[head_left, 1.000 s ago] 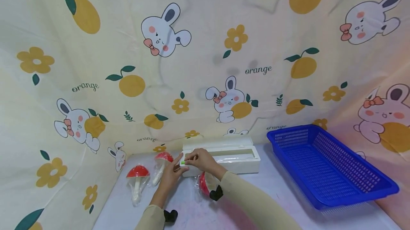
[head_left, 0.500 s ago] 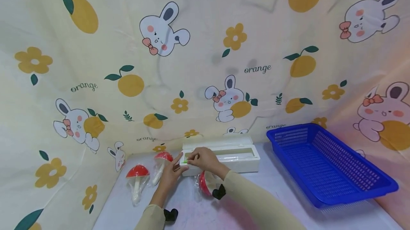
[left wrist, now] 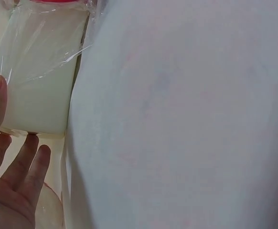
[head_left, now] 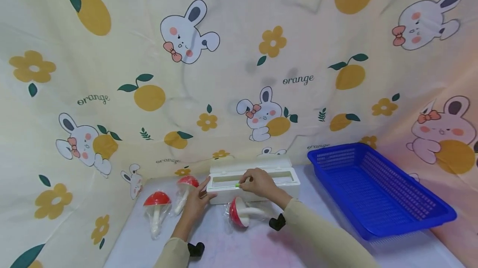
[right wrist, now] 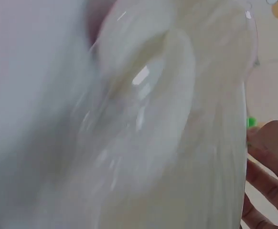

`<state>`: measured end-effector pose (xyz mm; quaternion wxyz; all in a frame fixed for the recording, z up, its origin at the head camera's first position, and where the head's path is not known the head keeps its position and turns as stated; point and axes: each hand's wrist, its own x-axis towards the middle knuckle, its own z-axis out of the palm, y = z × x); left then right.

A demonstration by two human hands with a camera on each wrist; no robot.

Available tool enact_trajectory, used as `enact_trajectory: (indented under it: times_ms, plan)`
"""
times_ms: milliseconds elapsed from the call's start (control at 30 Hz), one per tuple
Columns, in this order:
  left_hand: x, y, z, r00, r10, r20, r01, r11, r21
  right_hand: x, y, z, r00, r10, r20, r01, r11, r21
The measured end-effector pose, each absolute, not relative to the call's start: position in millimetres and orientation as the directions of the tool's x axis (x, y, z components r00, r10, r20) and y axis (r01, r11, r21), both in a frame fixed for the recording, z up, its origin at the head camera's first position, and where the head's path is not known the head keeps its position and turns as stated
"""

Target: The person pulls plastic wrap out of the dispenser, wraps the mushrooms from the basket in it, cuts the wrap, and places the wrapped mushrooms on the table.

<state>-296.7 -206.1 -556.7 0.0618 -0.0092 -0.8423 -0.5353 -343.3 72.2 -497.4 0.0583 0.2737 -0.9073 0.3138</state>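
While the white box (head_left: 254, 181) of cling film is lying lengthwise at the back of the table (head_left: 317, 235), close to the cloth wall, the right hand (head_left: 259, 183) is resting on its front edge with the fingers curled, pinching a small green slider (head_left: 237, 185) that is sitting on the box's front rail, somewhat left of the middle. In the right wrist view the green piece (right wrist: 251, 122) is showing just beside the fingertips (right wrist: 268, 138), though the rest of that view is blurred. The box's lid (head_left: 248, 163) is standing open behind it, leaning toward the wall. The left hand (head_left: 197, 203) is lying at the box's left end with straight, spread fingers, the fingertips touching the box's corner; it is gripping nothing. The left wrist view is showing those open fingers (left wrist: 19, 167) against a white, film-covered surface.

Just in front of the box, between the two forearms, a red-capped toy mushroom (head_left: 240, 212) wrapped in clear film is lying on its side, its white stem pointing right. Two more wrapped mushrooms are lying to the left of the left hand: one (head_left: 184, 191) near the box's left end, and another (head_left: 157, 210) farther left and nearer the table edge. A blue plastic basket (head_left: 377, 193) is standing to the right, well apart from the box. A cream cloth (head_left: 149, 73) printed with rabbits, oranges and flowers is hanging behind and around the table.
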Motion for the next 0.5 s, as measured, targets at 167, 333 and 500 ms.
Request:
enact_trajectory:
  times_ms: [167, 333, 500]
  plan:
    - [-292, -209, -553, -0.991, -0.069, 0.117, 0.075, 0.440, 0.895, -344, 103, -498, -0.823, -0.469, 0.321, -0.569, 0.672, -0.475]
    - [-292, -207, -552, -0.990, -0.045, 0.136, 0.104, 0.426, 0.899, -344, 130, -495, -0.833, -0.460, 0.307, -0.553, 0.698, -0.454]
    - [-294, -206, -552, -0.991, -0.042, 0.124, 0.095, 0.419, 0.903, -347, 162, -490, -0.856, -0.444, 0.264, -0.516, 0.731, -0.445]
